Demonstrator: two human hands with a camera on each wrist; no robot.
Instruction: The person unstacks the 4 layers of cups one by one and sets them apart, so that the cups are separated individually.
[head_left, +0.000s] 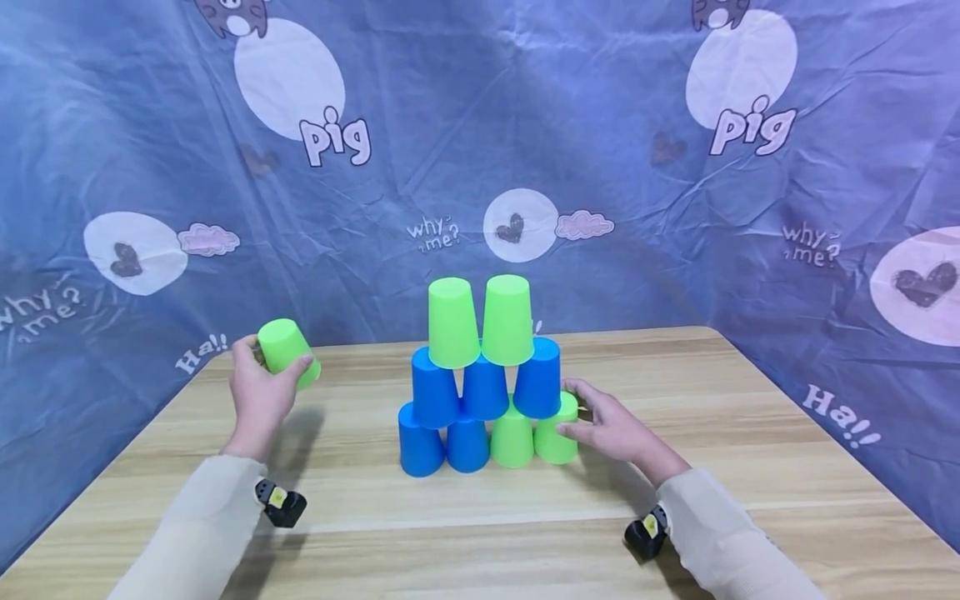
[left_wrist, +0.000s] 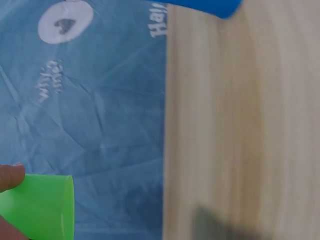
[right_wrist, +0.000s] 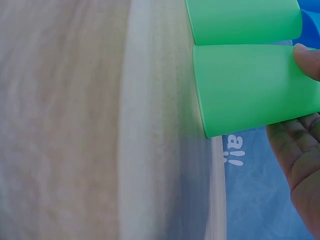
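My left hand (head_left: 262, 396) holds a lime-green plastic cup (head_left: 285, 346) up at the left, tilted with its closed end up; in the left wrist view that cup (left_wrist: 42, 207) shows beside my thumb. Upside-down cups form a stack at the middle of the table. Its bottom row has two blue cups (head_left: 420, 442) and two green cups (head_left: 512, 437). Three blue cups (head_left: 485, 387) make the row above, topped by two green cups (head_left: 453, 325). My right hand (head_left: 615, 425) grips the rightmost bottom green cup (right_wrist: 250, 90), thumb on one side and fingers on the other.
The wooden table (head_left: 337, 533) carries the stack. Behind and at both sides hangs a blue printed cloth (head_left: 420, 100). Small black wrist devices (head_left: 281, 504) sit at both sleeves.
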